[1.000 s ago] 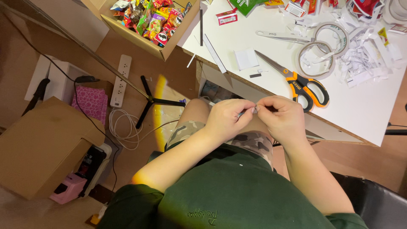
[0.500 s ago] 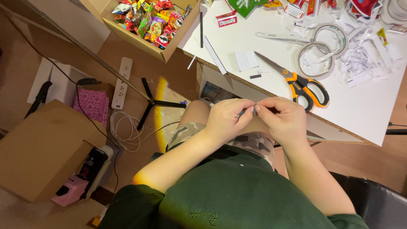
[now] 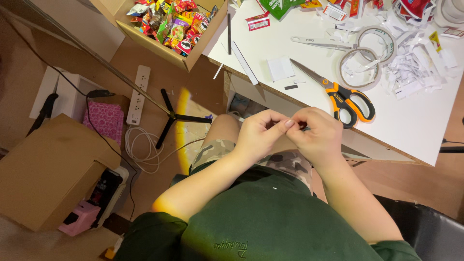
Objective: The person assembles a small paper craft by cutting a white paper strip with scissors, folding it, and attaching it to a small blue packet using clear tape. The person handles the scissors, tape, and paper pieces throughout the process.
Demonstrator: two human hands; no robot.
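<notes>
Both my hands, left [image 3: 261,135] and right [image 3: 316,135], are pinched together on a tiny item [image 3: 302,127] above my lap, counter [image 3: 425,140] edge at 12 o'clock. Risk: piece slips, drops to floor.

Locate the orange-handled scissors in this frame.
In the head view, the scissors lie on the white table, just beyond the right hand, beside the tape rings.

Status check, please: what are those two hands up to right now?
Left hand and right hand pinched together over lap, on something too small to identify. Scissors idle on white table. Nothing blocking.
</notes>
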